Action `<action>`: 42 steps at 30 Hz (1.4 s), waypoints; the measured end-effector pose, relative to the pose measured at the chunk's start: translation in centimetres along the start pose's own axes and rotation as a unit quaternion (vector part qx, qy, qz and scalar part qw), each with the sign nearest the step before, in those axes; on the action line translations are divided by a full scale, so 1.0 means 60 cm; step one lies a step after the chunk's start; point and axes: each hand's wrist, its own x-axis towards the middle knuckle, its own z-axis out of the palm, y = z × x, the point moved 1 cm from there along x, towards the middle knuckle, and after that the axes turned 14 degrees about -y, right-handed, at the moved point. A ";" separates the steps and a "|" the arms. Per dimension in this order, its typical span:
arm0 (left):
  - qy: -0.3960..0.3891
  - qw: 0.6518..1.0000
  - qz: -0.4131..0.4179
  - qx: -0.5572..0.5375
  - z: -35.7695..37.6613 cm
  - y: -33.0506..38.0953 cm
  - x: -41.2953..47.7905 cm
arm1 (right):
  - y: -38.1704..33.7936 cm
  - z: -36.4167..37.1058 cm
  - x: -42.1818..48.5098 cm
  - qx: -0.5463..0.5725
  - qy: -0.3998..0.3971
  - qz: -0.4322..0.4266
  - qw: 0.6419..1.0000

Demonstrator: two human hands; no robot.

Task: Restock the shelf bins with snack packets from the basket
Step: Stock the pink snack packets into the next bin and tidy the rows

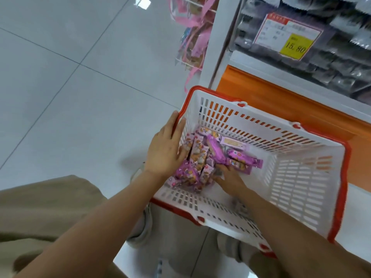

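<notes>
Hands first: my left hand (164,146) lies flat with straight, slightly spread fingers across the red rim of the basket (297,177) at its 9 o'clock side. I judge it is there to steady the basket while the other hand digs. My right hand (230,178) is down inside, its fingertips pushed in among the snack packets (215,152). Whether it has pinched one yet I cannot tell, because the wrappers hide the fingertips.

All the packets I can see are heaped in the basket's 9 o'clock corner, so that is where I reach. None is lifted clear, so this looks like the picking-up step, with the shelf filling not yet begun.

The basket is stiff white plastic with slotted walls and floor. It sits tilted on the pale glossy floor (70,87), against the orange panel (271,105) at the shelf's foot. The packets are small, long pillows of shiny purple and pink film with crimped ends. They should be light, slippery and quick to crinkle.

Up at 1 o'clock the shelf bin (331,63) has a clear front with dark packets behind it. A price tag (291,37) with a yellow patch sits on that front.
</notes>
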 end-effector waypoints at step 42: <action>-0.078 0.848 0.009 -0.525 -0.091 0.204 -0.021 | -0.105 -0.167 -0.313 0.583 -0.028 -0.273 0.765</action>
